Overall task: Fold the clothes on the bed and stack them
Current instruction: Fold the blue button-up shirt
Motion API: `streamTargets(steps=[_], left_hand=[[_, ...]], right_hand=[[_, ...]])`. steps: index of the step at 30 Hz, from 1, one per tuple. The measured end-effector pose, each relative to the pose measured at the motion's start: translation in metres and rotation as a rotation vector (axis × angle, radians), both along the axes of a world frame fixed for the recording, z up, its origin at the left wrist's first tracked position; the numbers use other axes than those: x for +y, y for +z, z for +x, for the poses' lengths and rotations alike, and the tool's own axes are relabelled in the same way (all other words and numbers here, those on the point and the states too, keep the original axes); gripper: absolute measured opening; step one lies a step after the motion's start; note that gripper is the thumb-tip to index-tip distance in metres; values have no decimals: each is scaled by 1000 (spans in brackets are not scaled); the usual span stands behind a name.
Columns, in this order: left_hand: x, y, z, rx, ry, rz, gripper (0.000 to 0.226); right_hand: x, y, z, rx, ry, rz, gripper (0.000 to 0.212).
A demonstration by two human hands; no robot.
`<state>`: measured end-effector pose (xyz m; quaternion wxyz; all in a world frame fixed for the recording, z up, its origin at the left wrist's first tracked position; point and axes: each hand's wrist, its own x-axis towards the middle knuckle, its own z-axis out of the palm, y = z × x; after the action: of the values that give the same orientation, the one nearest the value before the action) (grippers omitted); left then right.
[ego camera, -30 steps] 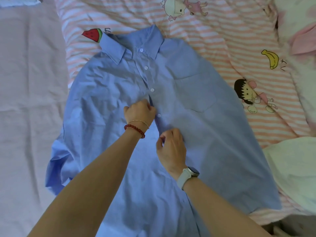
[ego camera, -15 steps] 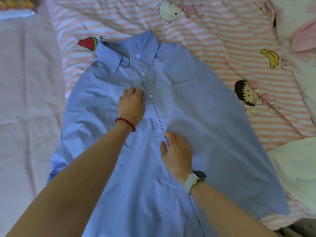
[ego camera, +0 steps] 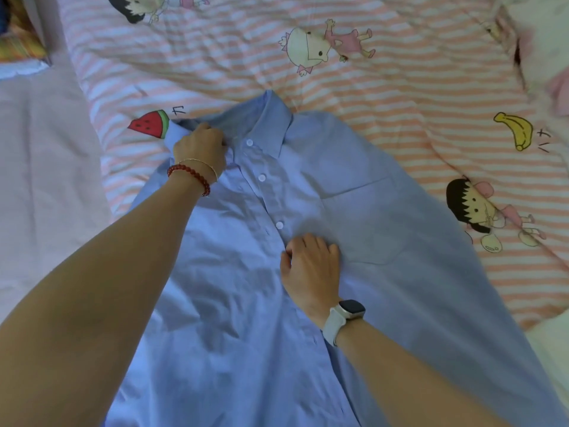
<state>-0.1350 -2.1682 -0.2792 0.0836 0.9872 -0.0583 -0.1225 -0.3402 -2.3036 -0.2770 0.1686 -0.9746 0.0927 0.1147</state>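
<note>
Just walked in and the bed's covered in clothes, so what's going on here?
A person is laying out a light blue button-up shirt face up on the pink striped cartoon bedsheet. The left hand grips the shirt's collar near the watermelon print, while the right hand presses on the front by the placket, fingers curled. The shirt is buttoned and spread flat, not yet folded.

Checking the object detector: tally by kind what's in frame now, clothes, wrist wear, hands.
Blue shirt: 1
Hands: 2, left hand, right hand
Wrist wear: 3, red bead bracelet, thin gold bracelet, white watch
Total: 6
</note>
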Motion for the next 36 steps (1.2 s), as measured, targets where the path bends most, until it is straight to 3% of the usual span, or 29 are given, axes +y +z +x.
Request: streamTargets(steps=[3,6,12,14,17,22,28,30,36], left_hand=[[1,8,-1,-144,32,-269,23],[-8,13,0,-217,33,-357,24],[-30,-2,-4,11,70,-214,32],[-31,-2,-20,4,74,-225,39],[-31,4,-65,-96,40,-202,48],[-32,14,-189,-67,-25,-262,43],[-43,12,-318,-58,-216,-201,39],[-45,6,-335,-14,-286,-146,46],[-47,-19,-342,139,-318,-32,65]], right_hand=[[-1,4,-4,-141,-55,39,16],[-4,7,-7,-209,-129,67,21],[-10,-3,1,14,-116,2,9],[-11,1,-1,-64,-90,38,7],[-13,10,-17,-240,-54,73,19],[-23,22,-86,-344,-33,180,16],[-37,30,-203,-179,-110,137,19],[-40,31,-229,-104,-133,129,6],[-38,33,-268,143,-340,186,16]])
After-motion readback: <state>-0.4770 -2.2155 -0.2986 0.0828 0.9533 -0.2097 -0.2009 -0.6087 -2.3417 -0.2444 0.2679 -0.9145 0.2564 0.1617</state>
